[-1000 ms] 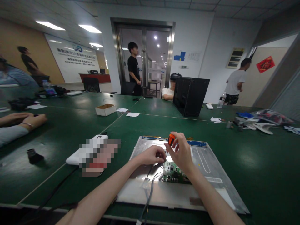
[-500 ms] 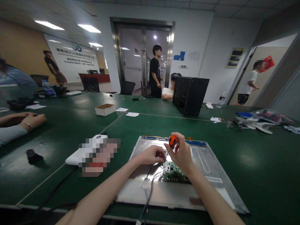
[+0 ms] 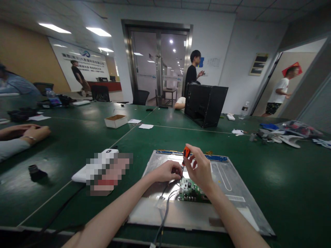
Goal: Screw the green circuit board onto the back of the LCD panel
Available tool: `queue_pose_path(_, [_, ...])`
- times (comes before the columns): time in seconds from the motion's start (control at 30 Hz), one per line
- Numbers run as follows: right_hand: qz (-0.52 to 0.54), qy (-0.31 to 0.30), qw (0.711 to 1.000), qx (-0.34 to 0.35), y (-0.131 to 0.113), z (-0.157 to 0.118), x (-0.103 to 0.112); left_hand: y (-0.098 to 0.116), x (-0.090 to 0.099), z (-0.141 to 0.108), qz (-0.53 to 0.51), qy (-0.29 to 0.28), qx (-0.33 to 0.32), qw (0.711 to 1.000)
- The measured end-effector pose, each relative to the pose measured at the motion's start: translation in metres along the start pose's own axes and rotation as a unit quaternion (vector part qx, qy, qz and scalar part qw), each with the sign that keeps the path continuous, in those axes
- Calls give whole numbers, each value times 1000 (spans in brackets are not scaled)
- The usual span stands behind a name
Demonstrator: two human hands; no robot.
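My right hand (image 3: 200, 167) is closed on the orange and black handle of a screwdriver (image 3: 186, 152). Its thin shaft points down to the upper left corner of a green circuit board (image 3: 191, 187). Right by that tip, my left hand (image 3: 169, 171) has its fingers pinched together; what they hold is too small to make out. Under both hands lies a flat metal display panel (image 3: 191, 215), with a blue strip along its far edge. Dark cables (image 3: 165, 213) run from the board's left side toward me.
Left of the panel are a white device (image 3: 81, 174) and a small black object (image 3: 37, 173). Farther back stand an open cardboard box (image 3: 116, 121) and a black computer case (image 3: 216, 106). A co-worker's hands (image 3: 36, 133) rest at the left; bags and parts (image 3: 292, 132) lie at the right.
The screwdriver handle has tilted more upright and shifted slightly left in my right hand. My left hand stays put. The computer case has turned a little, and people behind have walked rightward.
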State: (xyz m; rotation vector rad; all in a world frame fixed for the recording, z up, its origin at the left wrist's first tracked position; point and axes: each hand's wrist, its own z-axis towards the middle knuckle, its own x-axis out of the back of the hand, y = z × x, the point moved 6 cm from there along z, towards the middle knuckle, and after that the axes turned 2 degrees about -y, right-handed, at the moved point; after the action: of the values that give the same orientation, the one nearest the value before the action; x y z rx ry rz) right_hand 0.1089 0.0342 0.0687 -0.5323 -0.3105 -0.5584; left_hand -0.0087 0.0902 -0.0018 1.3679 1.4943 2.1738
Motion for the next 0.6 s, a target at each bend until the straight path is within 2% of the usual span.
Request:
queue_pose_path(0.27, [5, 28, 999, -36, 6, -2, 0, -3, 1, 0, 7, 6, 8, 1000])
queue_pose_path(0.33, [-3, 14, 999, -46, 6, 3, 1, -2, 1, 0, 8, 5, 10, 1000])
queue_pose_path(0.4, [-34, -37, 998, -48, 3, 11, 0, -2, 0, 0, 10, 4, 12, 1000])
queue_pose_path(0.47, [-98, -116, 987, -43, -4, 23, -2, -2, 0, -1, 14, 2, 14, 1000])
queue_pose_path(0.6, [-258, -232, 937, -45, -18, 48, -5, -3, 0, -1, 22, 0, 16, 1000])
